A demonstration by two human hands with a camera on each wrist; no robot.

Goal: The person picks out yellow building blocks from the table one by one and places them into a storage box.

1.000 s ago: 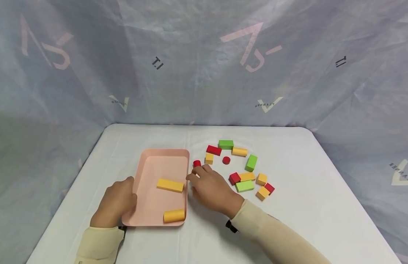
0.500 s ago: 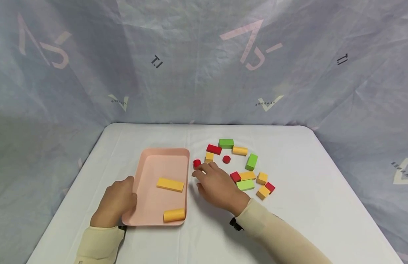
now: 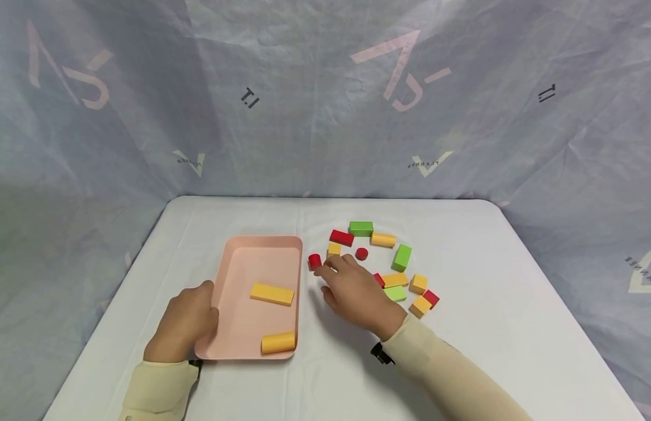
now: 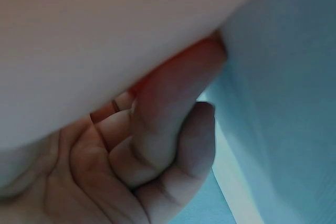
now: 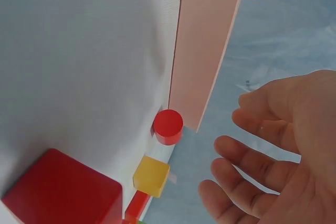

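My left hand grips the left wall of a pink tray; its curled fingers show under the tray's side in the left wrist view. Inside the tray lie a flat yellow block and a yellow cylinder. Above the table, just right of the tray, hovers my right hand. Its fingers are apart and relaxed, holding nothing. A red cylinder stands by the tray's right side, close to those fingertips. Behind the right hand is a yellow cube. The hand partly hides a red cube.
Farther back lie a red block, a green block, a yellow cylinder and a red disc. More green, yellow and red blocks cluster right of the hand, among them a green block. A fabric backdrop encloses the white table.
The right hand has drawn away from the tray's right edge, moving a little to the right, and uncovered more of the red cylinder. The left hand and tray stay put.
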